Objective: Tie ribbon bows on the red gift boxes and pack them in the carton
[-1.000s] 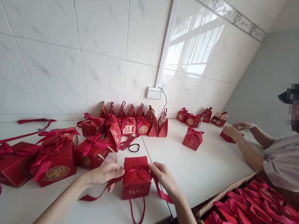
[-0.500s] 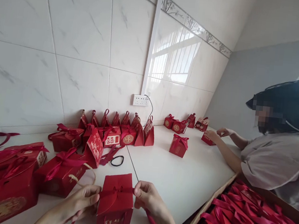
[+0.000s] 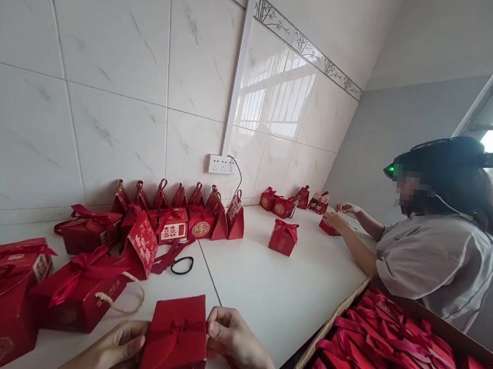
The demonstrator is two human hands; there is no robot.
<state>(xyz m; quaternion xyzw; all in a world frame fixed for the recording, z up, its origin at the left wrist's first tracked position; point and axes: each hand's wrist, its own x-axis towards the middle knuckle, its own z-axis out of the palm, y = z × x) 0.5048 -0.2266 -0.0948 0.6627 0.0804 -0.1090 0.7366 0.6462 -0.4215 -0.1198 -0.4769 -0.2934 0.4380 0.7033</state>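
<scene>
A red gift box (image 3: pixel 175 341) stands at the bottom centre, its top flaps closed and a dark red ribbon across them. My left hand (image 3: pixel 117 347) is at the box's left side, thumb and fingers pinched; what lies between them is hidden. On the right side, my right hand (image 3: pixel 234 339) has its fingertips closed at the box's upper edge, where the ribbon comes out. Part of a red ribbon shows below my right wrist. Left of the box sits another red box (image 3: pixel 81 290) with a bow and a twisted cream cord handle.
Several finished red boxes (image 3: pixel 236 218) line the tiled wall. A black loop (image 3: pixel 182 265) lies on the white table (image 3: pixel 262 286). At right, a carton (image 3: pixel 305 355) holds many red ribboned boxes; beyond it a person (image 3: pixel 428 256) handles a small red box (image 3: pixel 330 225).
The view has shifted to the right, so things appear further left. The box between my hands is seen slightly lower, its cord handles no longer clearly in view. Both hands remain beside it.
</scene>
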